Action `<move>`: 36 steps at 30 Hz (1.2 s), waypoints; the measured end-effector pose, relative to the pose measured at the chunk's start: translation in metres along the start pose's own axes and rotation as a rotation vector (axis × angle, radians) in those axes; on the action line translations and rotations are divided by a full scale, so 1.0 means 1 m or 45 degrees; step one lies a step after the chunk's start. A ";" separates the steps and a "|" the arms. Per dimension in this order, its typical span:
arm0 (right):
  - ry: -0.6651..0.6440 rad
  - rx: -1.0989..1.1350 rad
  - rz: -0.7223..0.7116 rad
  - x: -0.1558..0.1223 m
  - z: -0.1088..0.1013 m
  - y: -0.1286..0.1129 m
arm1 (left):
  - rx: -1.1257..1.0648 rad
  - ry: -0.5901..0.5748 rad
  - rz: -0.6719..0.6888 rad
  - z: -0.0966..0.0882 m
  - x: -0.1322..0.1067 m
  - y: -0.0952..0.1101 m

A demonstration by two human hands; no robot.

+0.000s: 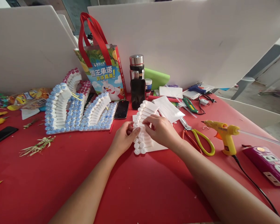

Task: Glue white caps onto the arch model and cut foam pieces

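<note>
A small white craft piece (145,129), made of rolled white tubes stacked in steps on a white base, stands on the red table (140,186) in the middle. My left hand (123,138) pinches the tube ends on its left side. My right hand (162,129) is curled over the top of the stack, fingers pressing on the tubes. Both hands touch the piece.
A larger finished tube model (77,105) with blue and pink ends stands at left. A yellow glue gun (225,133), green-handled scissors (200,140) and a purple power strip (269,163) lie at right. A phone (121,109), flask (137,67), gift bag (102,70) and white sheets (169,109) sit behind.
</note>
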State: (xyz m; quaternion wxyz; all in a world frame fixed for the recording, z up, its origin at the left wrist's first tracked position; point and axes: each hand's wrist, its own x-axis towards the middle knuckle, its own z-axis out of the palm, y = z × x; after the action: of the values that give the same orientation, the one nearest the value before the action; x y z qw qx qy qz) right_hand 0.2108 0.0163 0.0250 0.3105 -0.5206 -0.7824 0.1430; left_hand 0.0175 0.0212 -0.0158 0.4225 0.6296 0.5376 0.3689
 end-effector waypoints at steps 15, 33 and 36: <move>-0.037 0.011 -0.026 -0.001 0.001 0.000 | 0.016 -0.015 0.000 0.000 -0.003 0.004; -0.094 -0.049 -0.025 -0.001 0.005 -0.002 | -0.033 -0.030 0.008 -0.001 -0.003 0.010; -0.110 -0.049 -0.013 -0.002 0.005 -0.002 | -0.025 -0.031 0.002 -0.001 -0.003 0.009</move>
State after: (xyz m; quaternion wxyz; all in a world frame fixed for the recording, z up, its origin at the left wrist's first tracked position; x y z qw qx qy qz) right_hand 0.2065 0.0143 0.0212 0.2670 -0.5159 -0.8003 0.1485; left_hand 0.0192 0.0182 -0.0067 0.4349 0.6303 0.5281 0.3670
